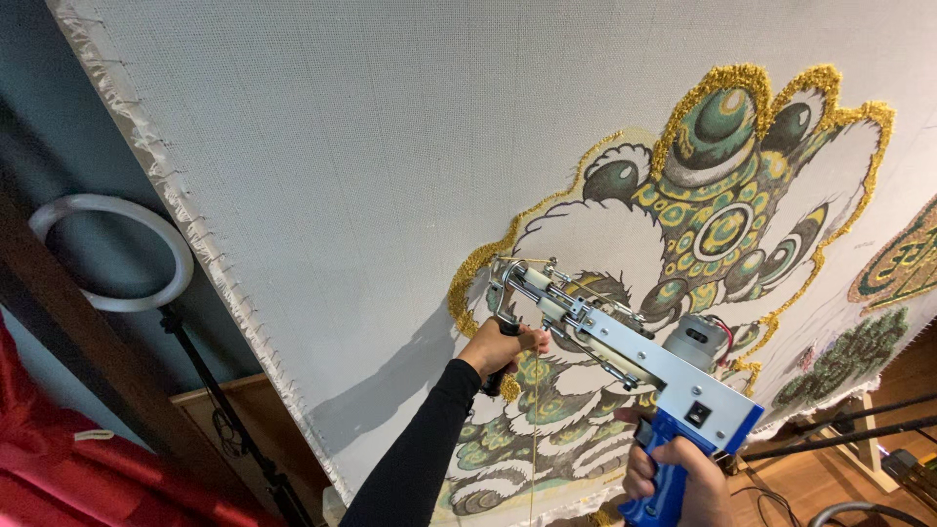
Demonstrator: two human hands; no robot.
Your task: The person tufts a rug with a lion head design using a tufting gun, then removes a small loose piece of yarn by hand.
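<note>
Brightness: even, soft light is falling across the pale tufting cloth [390, 146], keeping it bright without blown-out patches.
Shadow: the left hand [500, 348] and its sleeve are casting a soft grey shadow on the cloth, down and to the left, so light is coming from the upper right.
Dim areas: the left edge, around the unlit ring light [109, 252], is sitting darker.
Sharpness: the tufting gun [625, 356] is showing crisp.
Distortion: the wide lens is bending and tilting the cloth's edges.
</note>
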